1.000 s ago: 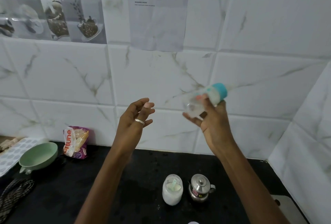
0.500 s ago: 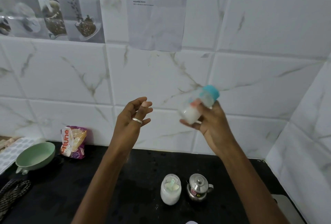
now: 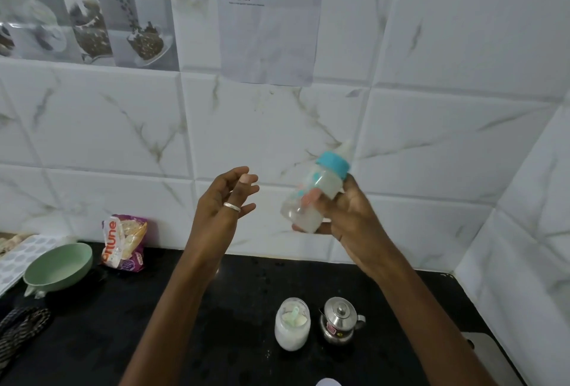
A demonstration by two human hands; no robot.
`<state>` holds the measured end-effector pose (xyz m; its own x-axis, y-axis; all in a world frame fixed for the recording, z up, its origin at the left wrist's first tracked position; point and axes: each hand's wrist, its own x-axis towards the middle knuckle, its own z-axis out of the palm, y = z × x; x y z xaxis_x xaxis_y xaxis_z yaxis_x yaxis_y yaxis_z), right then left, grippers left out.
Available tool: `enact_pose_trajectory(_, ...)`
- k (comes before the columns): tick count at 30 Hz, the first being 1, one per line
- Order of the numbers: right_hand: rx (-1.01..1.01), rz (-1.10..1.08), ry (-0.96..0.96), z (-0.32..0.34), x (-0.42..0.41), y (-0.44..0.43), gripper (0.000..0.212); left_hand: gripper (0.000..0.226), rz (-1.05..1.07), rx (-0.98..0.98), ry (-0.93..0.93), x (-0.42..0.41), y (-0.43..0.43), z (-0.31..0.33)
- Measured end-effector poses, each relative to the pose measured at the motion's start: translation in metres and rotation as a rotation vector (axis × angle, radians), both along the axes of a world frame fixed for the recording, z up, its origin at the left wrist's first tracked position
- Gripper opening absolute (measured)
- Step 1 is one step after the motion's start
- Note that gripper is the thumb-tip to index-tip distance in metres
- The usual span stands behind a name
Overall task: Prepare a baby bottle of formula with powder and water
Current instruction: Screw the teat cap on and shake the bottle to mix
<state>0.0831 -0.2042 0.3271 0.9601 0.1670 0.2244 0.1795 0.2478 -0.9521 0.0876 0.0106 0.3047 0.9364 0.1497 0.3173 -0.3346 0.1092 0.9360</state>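
Two bare hands are raised above the black worktop: the right hand has its fingers wrapped round a clear plastic baby bottle with a turquoise collar, tilted, milky liquid inside. The left hand, wearing a silver ring, is empty, fingers loosely curled and apart. Below stand a white powder jar just beside a small steel lidded pot.

Right hand gripping tilted baby bottle, left hand empty

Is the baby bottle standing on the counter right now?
No, the right hand holds the baby bottle tilted in the air, well above the black counter.
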Motion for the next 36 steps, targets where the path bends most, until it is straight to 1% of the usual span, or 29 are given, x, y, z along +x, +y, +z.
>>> enact_pose_trajectory(1,-0.023,0.018,-0.01,0.0,-0.001,0.0,0.081,0.051,-0.002,0.002,-0.001,0.0,0.0,0.0)
enact_pose_trajectory(2,0.055,0.002,-0.033,0.002,0.0,-0.003,0.08,0.05,-0.007,0.005,-0.002,0.0,-0.001,0.0)
enact_pose_trajectory(4,0.344,-0.059,-0.062,0.011,0.003,-0.01,0.064,0.049,-0.009,0.008,-0.002,-0.001,0.0,-0.001)
enact_pose_trajectory(5,0.442,-0.101,-0.072,0.015,0.005,-0.013,0.057,0.049,-0.006,0.005,0.0,-0.001,0.0,-0.002)
enact_pose_trajectory(6,0.451,-0.132,-0.083,0.016,0.006,-0.013,0.056,0.05,-0.002,0.0,0.003,-0.002,0.0,-0.001)
enact_pose_trajectory(7,0.386,-0.136,-0.081,0.015,0.004,-0.011,0.061,0.051,0.001,-0.005,0.005,-0.001,0.0,-0.001)
enact_pose_trajectory(9,0.077,-0.06,-0.047,0.007,-0.001,-0.004,0.077,0.052,0.002,-0.011,0.004,0.0,0.0,0.0)
enact_pose_trajectory(10,-0.013,-0.021,-0.048,0.004,-0.004,-0.003,0.079,0.051,-0.003,-0.007,0.001,0.0,-0.001,0.0)
enact_pose_trajectory(11,0.001,-0.015,-0.061,0.004,-0.004,-0.004,0.078,0.05,-0.009,-0.001,-0.002,0.0,-0.002,0.0)
enact_pose_trajectory(13,0.258,-0.049,-0.085,0.012,-0.002,-0.011,0.074,0.05,-0.018,0.007,-0.006,-0.001,-0.003,0.0)
enact_pose_trajectory(14,0.39,-0.077,-0.089,0.017,0.0,-0.013,0.068,0.049,-0.016,0.009,-0.007,-0.001,-0.003,-0.001)
enact_pose_trajectory(15,0.445,-0.108,-0.089,0.019,0.002,-0.014,0.059,0.05,-0.012,0.008,-0.004,-0.001,-0.002,-0.001)
enact_pose_trajectory(16,0.396,-0.119,-0.079,0.018,0.001,-0.012,0.054,0.049,-0.009,0.004,-0.001,-0.001,-0.002,-0.001)
enact_pose_trajectory(17,0.261,-0.105,-0.063,0.015,-0.001,-0.007,0.054,0.049,-0.006,0.0,0.0,0.0,-0.002,0.0)
enact_pose_trajectory(19,-0.048,-0.001,-0.048,0.004,-0.006,-0.001,0.068,0.047,-0.005,0.0,-0.002,0.001,-0.003,0.0)
enact_pose_trajectory(20,-0.078,0.019,-0.056,0.003,-0.008,0.0,0.074,0.047,-0.009,0.003,-0.003,0.001,-0.003,0.0)
enact_pose_trajectory(21,0.002,0.005,-0.064,0.006,-0.007,-0.003,0.077,0.047,-0.013,0.003,-0.003,0.001,-0.004,0.0)
enact_pose_trajectory(22,0.148,-0.024,-0.07,0.009,-0.005,-0.006,0.076,0.047,-0.014,0.004,-0.003,0.0,-0.003,-0.001)
enact_pose_trajectory(23,0.305,-0.062,-0.075,0.015,-0.003,-0.009,0.07,0.047,-0.013,0.008,-0.003,-0.001,-0.002,-0.001)
enact_pose_trajectory(24,0.406,-0.104,-0.084,0.019,-0.001,-0.012,0.063,0.047,-0.009,0.012,-0.002,-0.001,-0.002,-0.001)
enact_pose_trajectory(25,0.419,-0.129,-0.089,0.02,0.0,-0.012,0.061,0.047,-0.005,0.011,0.0,-0.001,-0.001,-0.001)
enact_pose_trajectory(26,0.346,-0.135,-0.082,0.019,0.0,-0.01,0.067,0.048,-0.001,0.007,0.002,-0.001,-0.001,0.0)
enact_pose_trajectory(28,0.061,-0.055,-0.045,0.013,-0.003,-0.005,0.081,0.05,0.0,-0.002,0.003,0.0,-0.001,0.001)
enact_pose_trajectory(29,-0.009,-0.021,-0.05,0.011,-0.005,-0.004,0.08,0.05,-0.004,-0.001,0.003,0.0,-0.002,0.001)
enact_pose_trajectory(30,0.02,-0.023,-0.069,0.011,-0.005,-0.006,0.076,0.049,-0.01,0.0,0.003,0.0,-0.003,0.001)
enact_pose_trajectory(33,0.378,-0.116,-0.088,0.019,0.002,-0.012,0.056,0.048,-0.014,0.003,-0.001,-0.001,-0.003,0.0)
enact_pose_trajectory(34,0.409,-0.138,-0.093,0.019,0.004,-0.012,0.054,0.049,-0.012,0.004,-0.001,-0.001,-0.003,0.0)
enact_pose_trajectory(35,0.359,-0.133,-0.093,0.017,0.004,-0.01,0.058,0.05,-0.009,0.002,0.0,-0.001,-0.003,0.001)
enact_pose_trajectory(36,0.229,-0.098,-0.074,0.014,0.004,-0.006,0.066,0.051,-0.005,-0.002,0.0,-0.001,-0.003,0.002)
